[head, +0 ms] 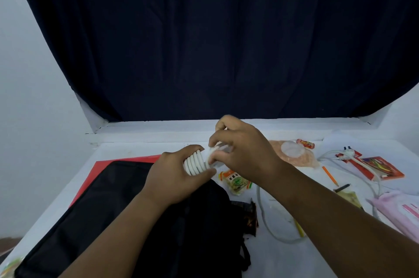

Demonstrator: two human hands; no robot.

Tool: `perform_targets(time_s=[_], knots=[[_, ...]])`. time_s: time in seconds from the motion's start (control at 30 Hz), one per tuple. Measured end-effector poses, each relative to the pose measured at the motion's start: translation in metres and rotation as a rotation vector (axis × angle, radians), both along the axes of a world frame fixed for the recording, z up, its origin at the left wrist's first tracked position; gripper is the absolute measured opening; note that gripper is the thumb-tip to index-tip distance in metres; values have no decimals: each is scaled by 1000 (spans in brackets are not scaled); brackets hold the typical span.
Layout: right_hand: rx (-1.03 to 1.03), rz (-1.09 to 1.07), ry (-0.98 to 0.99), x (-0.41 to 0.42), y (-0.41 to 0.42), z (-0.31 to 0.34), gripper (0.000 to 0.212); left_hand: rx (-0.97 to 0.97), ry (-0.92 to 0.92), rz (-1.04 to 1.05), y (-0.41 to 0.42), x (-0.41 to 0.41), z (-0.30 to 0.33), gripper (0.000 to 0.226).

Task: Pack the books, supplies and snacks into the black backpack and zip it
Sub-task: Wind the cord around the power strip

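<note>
The black backpack [127,216] lies flat on the white table, partly on a red sheet [127,159]. Above its top edge my left hand [174,175] grips a coiled white cable [195,162], the loops stacked side by side. My right hand [240,150] pinches the cable's end at the right side of the coil. An orange-and-green snack packet [237,181] lies just under my right wrist. A dark snack wrapper [249,216] lies at the backpack's right edge.
To the right lie a pink pouch with a white disc [292,153], a red candy [305,143], a red package with a white plug [376,167], an orange pencil [330,175], a grey cable [267,221], a yellow pencil [298,227] and a pink case [401,209]. A dark curtain hangs behind.
</note>
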State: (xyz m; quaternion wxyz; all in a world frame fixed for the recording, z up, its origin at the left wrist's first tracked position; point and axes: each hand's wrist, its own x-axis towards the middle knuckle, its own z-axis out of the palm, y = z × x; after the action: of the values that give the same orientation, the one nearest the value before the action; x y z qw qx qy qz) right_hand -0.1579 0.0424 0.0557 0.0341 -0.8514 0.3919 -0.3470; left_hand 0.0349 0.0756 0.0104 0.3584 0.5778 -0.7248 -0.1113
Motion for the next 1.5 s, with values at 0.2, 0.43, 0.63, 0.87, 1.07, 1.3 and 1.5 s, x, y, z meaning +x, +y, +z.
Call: perform_targets(time_s=[0.2, 0.43, 0.63, 0.87, 1.07, 1.3, 1.5], knots=[[222, -117, -168, -27, -4, -14, 24, 18, 186, 59, -1, 10, 3, 28], [894, 217, -441, -49, 5, -13, 16, 140, 225, 153, -7, 20, -2, 25], [443, 2, -461, -41, -12, -7, 8, 230, 146, -112, -3, 13, 3, 29], [557, 46, -520, -37, -13, -11, 13, 217, 243, -376, 10, 8, 19, 43], [622, 75, -458, -29, -2, -35, 30, 187, 379, -327, 13, 2, 15, 70], [714, 43, -430, -26, 3, -37, 17, 228, 563, -260, 13, -4, 16, 44], [932, 129, -366, -31, 5, -46, 29, 112, 604, -1, -1, -2, 7, 28]])
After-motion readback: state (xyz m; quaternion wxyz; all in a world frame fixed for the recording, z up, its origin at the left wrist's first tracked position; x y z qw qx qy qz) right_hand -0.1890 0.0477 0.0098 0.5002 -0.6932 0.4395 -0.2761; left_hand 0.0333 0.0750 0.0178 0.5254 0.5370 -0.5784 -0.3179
